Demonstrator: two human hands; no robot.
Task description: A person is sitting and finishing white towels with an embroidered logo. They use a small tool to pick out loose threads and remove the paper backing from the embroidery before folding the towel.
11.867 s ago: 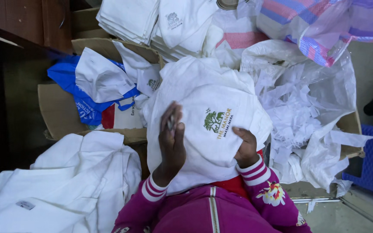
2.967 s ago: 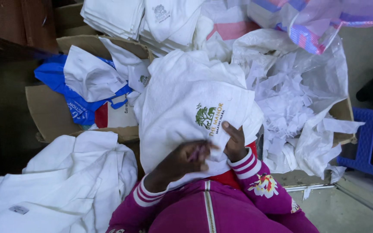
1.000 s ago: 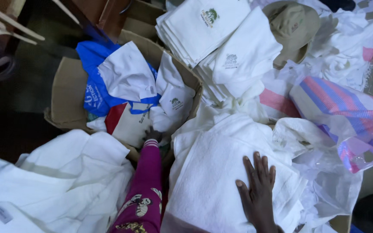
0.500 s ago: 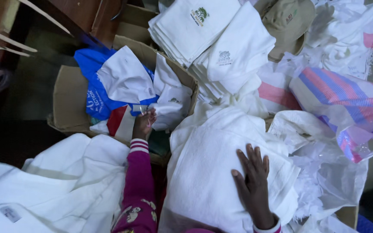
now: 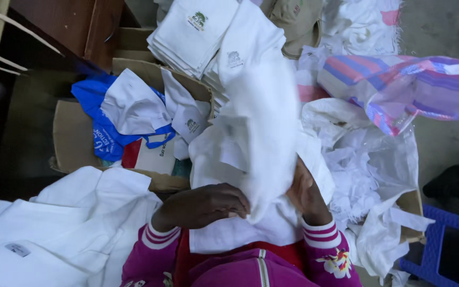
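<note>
Both hands grip one white shirt (image 5: 261,154) at centre frame, lifted off the lap and blurred. Left hand (image 5: 208,204), at 7 o'clock of the shirt, has its fingers curled and pinching the lower edge. Right hand (image 5: 305,192), at 5 o'clock, sits mostly behind the fabric; it is grasping it, but I can't tell the exact finger positions. More white cloth (image 5: 229,234) lies flat on the lap under both hands. Stack of folded white shirts (image 5: 208,32) at 12 o'clock. Cardboard box (image 5: 75,138) with a blue bag (image 5: 99,133) at 10 o'clock. Striped sack (image 5: 399,87) at 2 o'clock. Loose plastic wrappers (image 5: 367,175) at 3 o'clock. Pile of white garments (image 5: 54,228) at 8 o'clock.
</note>
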